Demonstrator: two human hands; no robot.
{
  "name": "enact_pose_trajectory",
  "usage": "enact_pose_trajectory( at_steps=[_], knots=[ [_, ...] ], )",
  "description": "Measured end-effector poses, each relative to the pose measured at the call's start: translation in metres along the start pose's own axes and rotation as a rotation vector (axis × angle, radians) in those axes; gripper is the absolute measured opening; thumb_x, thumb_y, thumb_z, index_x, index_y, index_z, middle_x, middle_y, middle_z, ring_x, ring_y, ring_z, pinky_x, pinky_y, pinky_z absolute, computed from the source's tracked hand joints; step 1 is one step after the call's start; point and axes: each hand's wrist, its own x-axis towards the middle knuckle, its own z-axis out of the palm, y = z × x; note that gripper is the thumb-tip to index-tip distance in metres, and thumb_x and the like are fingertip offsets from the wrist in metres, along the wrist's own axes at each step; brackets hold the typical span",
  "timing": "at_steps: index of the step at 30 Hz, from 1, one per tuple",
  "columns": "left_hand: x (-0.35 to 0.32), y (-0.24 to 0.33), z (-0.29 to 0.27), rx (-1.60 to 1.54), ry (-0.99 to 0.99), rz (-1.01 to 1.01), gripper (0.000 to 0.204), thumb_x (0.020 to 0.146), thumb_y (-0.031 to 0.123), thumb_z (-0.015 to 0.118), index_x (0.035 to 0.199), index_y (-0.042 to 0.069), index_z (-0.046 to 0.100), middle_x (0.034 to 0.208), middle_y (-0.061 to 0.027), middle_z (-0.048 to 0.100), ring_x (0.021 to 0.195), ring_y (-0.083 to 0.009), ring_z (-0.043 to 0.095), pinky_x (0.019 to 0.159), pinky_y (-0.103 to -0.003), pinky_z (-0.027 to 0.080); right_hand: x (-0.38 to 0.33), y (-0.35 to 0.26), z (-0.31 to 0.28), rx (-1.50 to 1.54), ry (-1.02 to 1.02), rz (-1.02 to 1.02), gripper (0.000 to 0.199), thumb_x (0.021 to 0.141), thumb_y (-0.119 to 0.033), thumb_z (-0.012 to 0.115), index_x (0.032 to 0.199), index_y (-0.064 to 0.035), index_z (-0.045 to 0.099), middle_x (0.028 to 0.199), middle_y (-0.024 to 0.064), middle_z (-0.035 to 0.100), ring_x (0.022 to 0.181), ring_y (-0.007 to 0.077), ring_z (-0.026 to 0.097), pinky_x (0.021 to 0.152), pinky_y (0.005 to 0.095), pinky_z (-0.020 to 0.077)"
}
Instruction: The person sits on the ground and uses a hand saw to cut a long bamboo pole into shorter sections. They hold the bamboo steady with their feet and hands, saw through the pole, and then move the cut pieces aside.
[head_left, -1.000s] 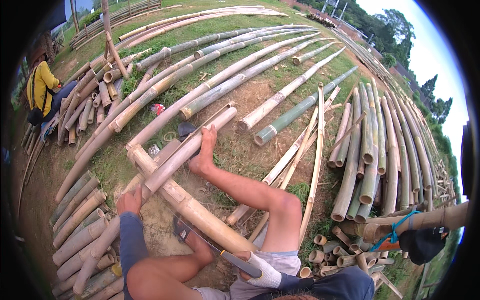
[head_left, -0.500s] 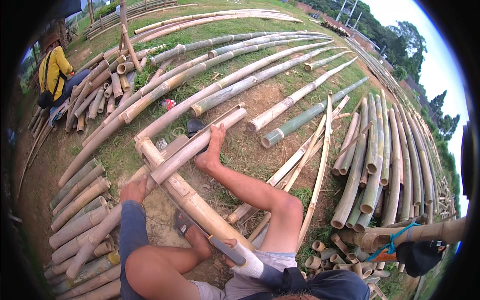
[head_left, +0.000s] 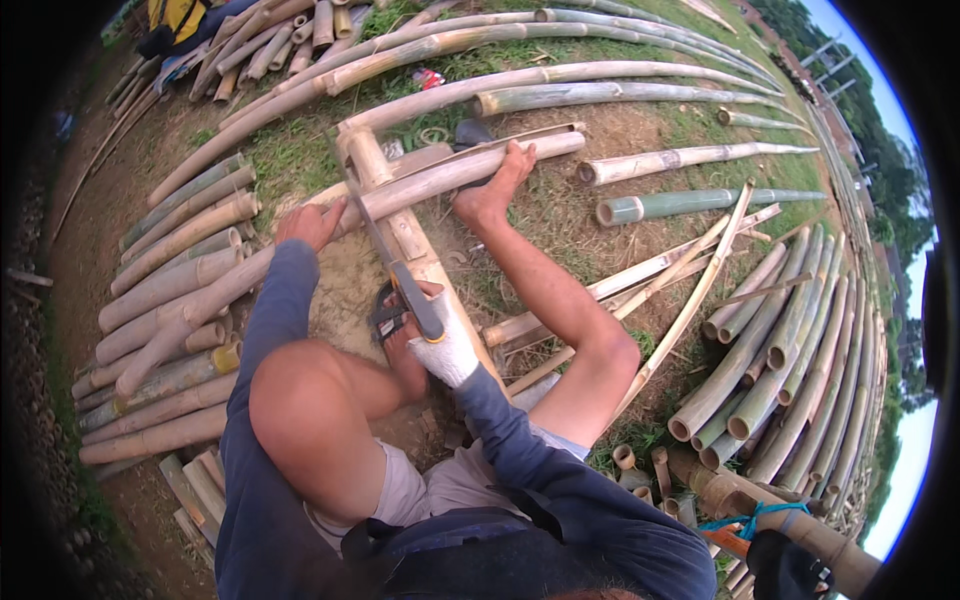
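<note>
A long bamboo pole (head_left: 440, 183) lies across a thick bamboo beam (head_left: 412, 238). My left hand (head_left: 310, 224) is closed around the pole, left of the beam. In a white knitted glove, my right hand (head_left: 446, 352) grips a handsaw (head_left: 418, 300) with a grey and yellow handle. The saw's blade stands against the pole just right of my left hand; how deep any cut goes I cannot tell. My bare foot (head_left: 490, 195) presses on the pole right of the beam.
Cut bamboo lengths (head_left: 190, 275) are stacked at the left. Split strips (head_left: 690, 285) lie right of my leg, beside another pile of poles (head_left: 790, 350). Long poles (head_left: 640, 93) stretch across the grass ahead. A blue-tied bamboo bar (head_left: 745, 500) is at lower right.
My right hand has pushed the saw forward, away from my body, along the beam. My left hand and foot stay on the pole. The whole view has shifted downward.
</note>
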Motion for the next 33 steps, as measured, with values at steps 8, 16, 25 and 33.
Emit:
enact_pose_trajectory(
  at_steps=[8, 16, 25, 33],
  knots=[
    [0.000, -0.008, 0.005, 0.049, 0.023, -0.028, 0.092, 0.099, 0.080, 0.036, 0.100, 0.001, 0.082, 0.103, -0.0268, 0.077, 0.104, -0.0419, 0.073, 0.097, -0.051, 0.054, -0.123, -0.058, -0.071, -0.273, -0.114, 0.025, 0.048, 0.092, 0.001, 0.060, 0.139, 0.0037, 0.051, 0.123, 0.0161, 0.059, 0.104, 0.0219, 0.061, 0.094, 0.0332, 0.0499],
    [-0.009, 0.001, -0.005, 0.000, 0.041, -0.043, 0.089, 0.099, 0.079, 0.037, 0.096, 0.003, 0.083, 0.103, -0.0264, 0.077, 0.104, -0.0412, 0.073, 0.097, -0.050, 0.055, 0.060, 0.019, 0.016, 0.190, -0.099, 0.096, 0.043, 0.098, 0.002, 0.058, 0.140, 0.0001, 0.046, 0.111, 0.0128, 0.060, 0.088, 0.0185, 0.067, 0.083, 0.0320, 0.0560],
    [0.003, -0.011, 0.015, 0.036, -0.009, -0.026, 0.090, 0.099, 0.079, 0.035, 0.100, 0.004, 0.084, 0.102, -0.0262, 0.077, 0.103, -0.0433, 0.073, 0.097, -0.051, 0.054, -0.123, -0.061, -0.070, -0.240, -0.065, 0.017, 0.049, 0.092, 0.002, 0.060, 0.139, 0.0029, 0.050, 0.125, 0.0157, 0.057, 0.109, 0.0232, 0.060, 0.099, 0.0361, 0.0489],
    [-0.003, 0.005, 0.000, 0.055, 0.021, -0.052, 0.083, 0.098, 0.077, 0.039, 0.111, 0.009, 0.083, 0.108, -0.0292, 0.075, 0.107, -0.0445, 0.072, 0.099, -0.052, 0.052, 0.048, 0.031, 0.003, 0.225, -0.025, 0.099, 0.046, 0.088, 0.001, 0.067, 0.133, 0.0014, 0.056, 0.117, 0.0170, 0.063, 0.108, 0.0294, 0.063, 0.099, 0.0368, 0.0497]
  ],
)
